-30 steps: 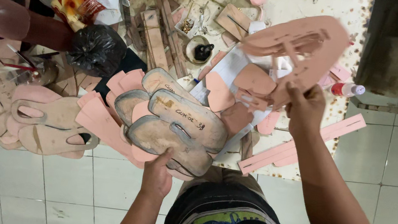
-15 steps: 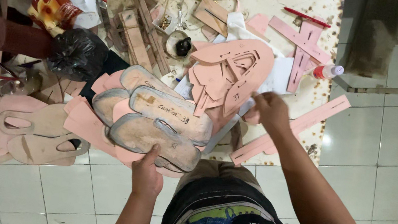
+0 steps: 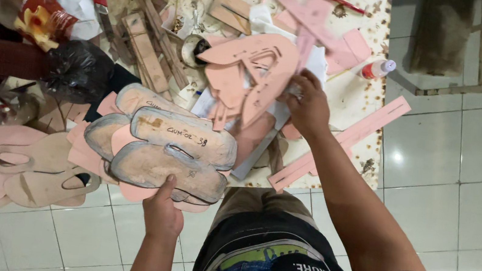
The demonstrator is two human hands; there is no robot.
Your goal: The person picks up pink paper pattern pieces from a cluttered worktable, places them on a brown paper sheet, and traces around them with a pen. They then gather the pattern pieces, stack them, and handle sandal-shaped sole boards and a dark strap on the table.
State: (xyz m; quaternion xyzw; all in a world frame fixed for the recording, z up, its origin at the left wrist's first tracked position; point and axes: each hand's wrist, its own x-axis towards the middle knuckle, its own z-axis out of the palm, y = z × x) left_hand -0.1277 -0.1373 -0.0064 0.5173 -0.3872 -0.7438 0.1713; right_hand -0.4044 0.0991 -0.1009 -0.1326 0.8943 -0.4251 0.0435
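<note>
Left hand [image 3: 163, 213] grips the sole stack [image 3: 171, 156] at six o'clock; right hand [image 3: 306, 104] pinches pink cutouts [image 3: 254, 76] at twelve. The stack overhangs the table [image 3: 343, 105] and could slide off.

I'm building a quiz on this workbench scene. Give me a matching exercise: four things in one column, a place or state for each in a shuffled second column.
1. left hand
2. right hand
3. black plastic bag
4. small bottle

A. lying near the table's right edge
B. under the stack of grey sole patterns
C. on the pink cut-out pieces
D. on the table's left part

Pairs: 1-B, 2-C, 3-D, 4-A
</note>
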